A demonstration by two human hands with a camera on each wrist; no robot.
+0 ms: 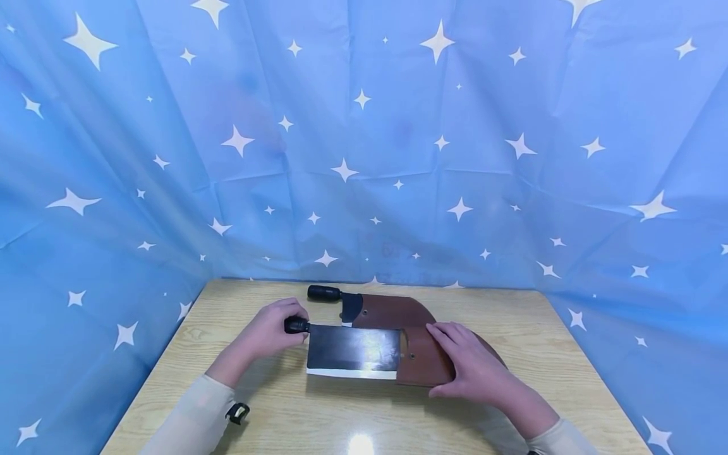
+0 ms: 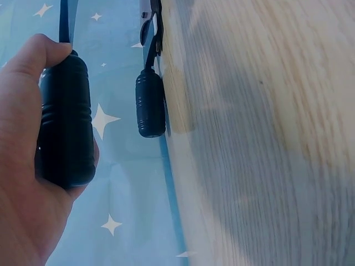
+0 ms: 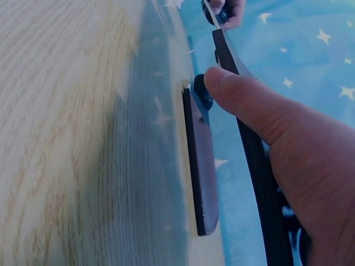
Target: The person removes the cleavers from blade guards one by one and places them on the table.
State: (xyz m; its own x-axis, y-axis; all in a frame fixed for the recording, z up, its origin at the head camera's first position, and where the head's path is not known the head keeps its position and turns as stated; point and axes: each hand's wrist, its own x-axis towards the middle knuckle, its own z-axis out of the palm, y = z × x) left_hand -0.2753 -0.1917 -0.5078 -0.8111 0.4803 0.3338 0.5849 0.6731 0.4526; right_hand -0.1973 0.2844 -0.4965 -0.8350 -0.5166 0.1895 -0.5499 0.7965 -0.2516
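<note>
My left hand grips the black ridged handle of a cleaver, whose dark blade has a bright edge facing me. The far end of that blade meets a brown sheath, seemingly partly inside it. My right hand holds the sheath at its right part, the thumb along one side and the other fingers across its face. Both pieces are raised above the table. Behind them a second cleaver lies on the table in its own brown sheath, its black handle pointing left.
Everything is over a light wood-grain table. A blue curtain with white stars surrounds its back and sides. The second cleaver lies near the table's back edge, partly hidden by the raised one.
</note>
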